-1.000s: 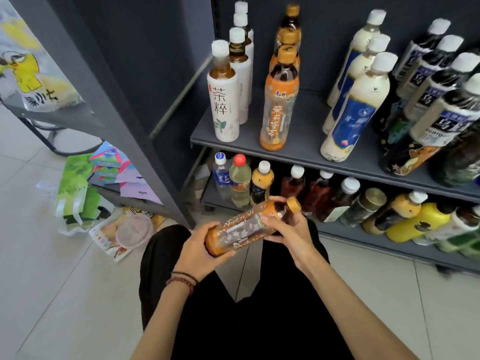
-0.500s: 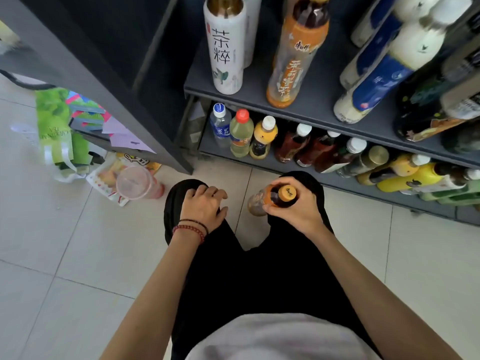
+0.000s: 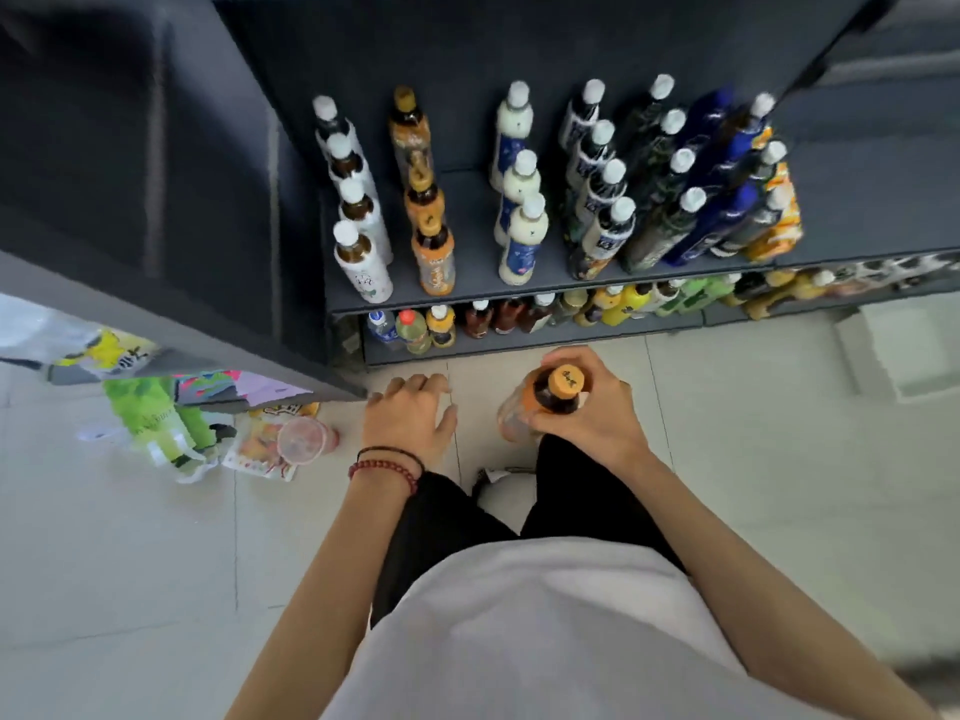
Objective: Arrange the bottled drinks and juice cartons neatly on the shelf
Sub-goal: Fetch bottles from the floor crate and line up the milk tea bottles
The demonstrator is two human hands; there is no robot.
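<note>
Orange-capped bottle (image 3: 545,402) gripped at the neck by right hand (image 3: 587,413); left hand (image 3: 410,418) hangs relaxed, holding nothing.

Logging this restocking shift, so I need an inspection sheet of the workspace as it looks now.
Surface: grey shelf, both tiers stocked with bottles.
Job's things: orange-capped bottle, held upright off the shelf; matching orange row on the upper tier.
Clutter: plastic cup, green bag, left of the shelf's foot.
Grippers: right hand grips the bottle near its neck; left hand open, holding nothing.
Cables: nothing seen.
Surroundings: pale tiled floor.
</note>
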